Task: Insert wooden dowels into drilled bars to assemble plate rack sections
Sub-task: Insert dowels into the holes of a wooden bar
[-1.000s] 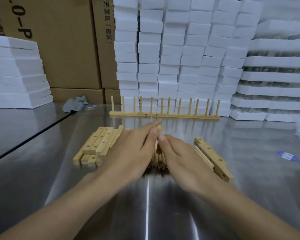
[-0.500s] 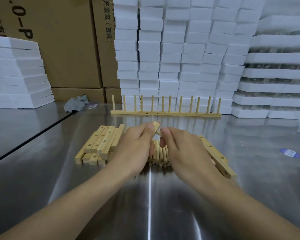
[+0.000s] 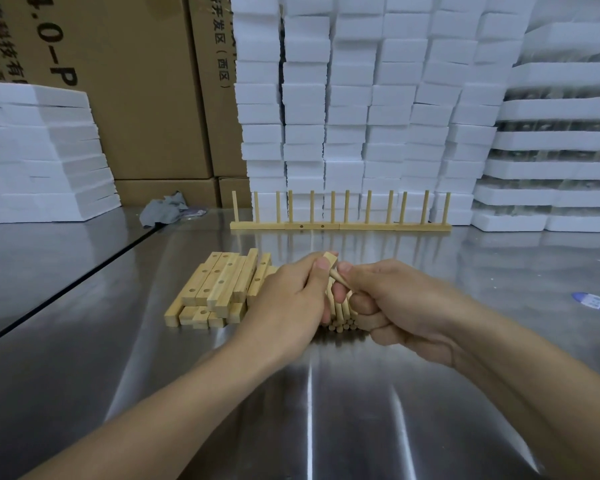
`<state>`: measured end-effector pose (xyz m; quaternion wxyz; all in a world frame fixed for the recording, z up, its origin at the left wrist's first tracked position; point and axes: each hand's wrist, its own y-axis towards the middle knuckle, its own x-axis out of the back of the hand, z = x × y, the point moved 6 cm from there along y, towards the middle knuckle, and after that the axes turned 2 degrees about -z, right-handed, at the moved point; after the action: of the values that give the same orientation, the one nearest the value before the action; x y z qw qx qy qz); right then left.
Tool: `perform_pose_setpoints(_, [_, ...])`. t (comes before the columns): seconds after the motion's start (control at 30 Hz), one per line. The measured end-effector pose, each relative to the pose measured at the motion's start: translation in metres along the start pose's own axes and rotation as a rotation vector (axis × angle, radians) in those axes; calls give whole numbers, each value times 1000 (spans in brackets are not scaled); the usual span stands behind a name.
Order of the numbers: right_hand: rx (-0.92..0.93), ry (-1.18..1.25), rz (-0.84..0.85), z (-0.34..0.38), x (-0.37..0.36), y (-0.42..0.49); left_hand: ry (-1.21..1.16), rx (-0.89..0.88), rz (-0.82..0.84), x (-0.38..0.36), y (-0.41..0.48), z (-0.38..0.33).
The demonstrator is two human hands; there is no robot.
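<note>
My left hand [image 3: 288, 299] grips a drilled wooden bar [image 3: 330, 259]; only the bar's top end shows above my thumb. My right hand [image 3: 399, 306] pinches a wooden dowel [image 3: 338, 277] whose tip meets the bar near that end. Under both hands lies a bundle of loose dowels [image 3: 340, 322] on the steel table, mostly hidden. A pile of drilled bars [image 3: 219, 289] sits just left of my left hand. Finished rack sections [image 3: 340, 225] with upright dowels stand in a row farther back.
The steel table [image 3: 309, 410] has a dark seam running along its left side. Stacked white foam blocks [image 3: 361, 109] and cardboard boxes [image 3: 125, 98] line the back. A grey rag [image 3: 163, 209] lies at the rear left, a blue label [image 3: 594, 301] at the right.
Both hands have risen off the dowel bundle. My left hand now holds a bar upright and my right hand has closed round a dowel and brought its tip to the bar.
</note>
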<state>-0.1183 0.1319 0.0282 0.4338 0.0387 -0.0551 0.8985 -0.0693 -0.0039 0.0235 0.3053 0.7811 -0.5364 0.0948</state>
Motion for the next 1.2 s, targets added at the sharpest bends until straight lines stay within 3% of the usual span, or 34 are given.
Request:
perform_pose_setpoints(0.17, [-54,16,31,0,0,1,22,-65,36,1,-1,-4])
perform_pose_setpoints(0.3, [-29,144,91,14,14,-2,-18,-217,-67,17,1,-20])
perform_pose_setpoints(0.43, [41,-41,-301,13,54,1,-233,-116,-187,35,11,-10])
perform_pose_setpoints(0.57, [296,-612,-516,14,56,3,-461,162,-174,39,17,16])
perform_pose_setpoints(0.67, [442,-967,-391,11,37,7,-587,283,-174,38,21,29])
perform_pose_setpoints(0.83, [462,-1124,-151,-8,13,12,-721,329,-190,36,22,29])
perform_pose_setpoints(1.2, [507,-1124,-187,-7,5,10,-791,412,-183,34,21,34])
